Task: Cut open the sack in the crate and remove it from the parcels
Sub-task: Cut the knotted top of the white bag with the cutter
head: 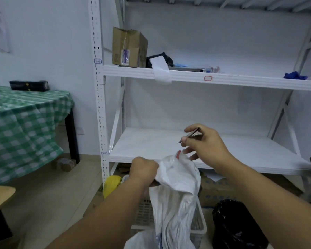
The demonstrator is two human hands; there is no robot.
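Observation:
A white woven sack (176, 200) hangs lifted above a white plastic crate (199, 229) on the floor. My left hand (144, 169) is closed on the sack's bunched top, holding it up. A red mark shows at the sack's top edge near my right fingers. My right hand (203, 143) is just above and to the right of the sack top, gripping a small thin metal blade (188, 135) between thumb and fingers, tip pointing left. Parcels inside the crate are hidden by the sack.
A white metal shelf rack (205, 150) stands directly ahead, with a cardboard box (128, 47) on its upper shelf. A black bag (235, 225) sits right of the crate, a yellow bag (111, 184) to its left. A green checked table (25, 119) stands at the left.

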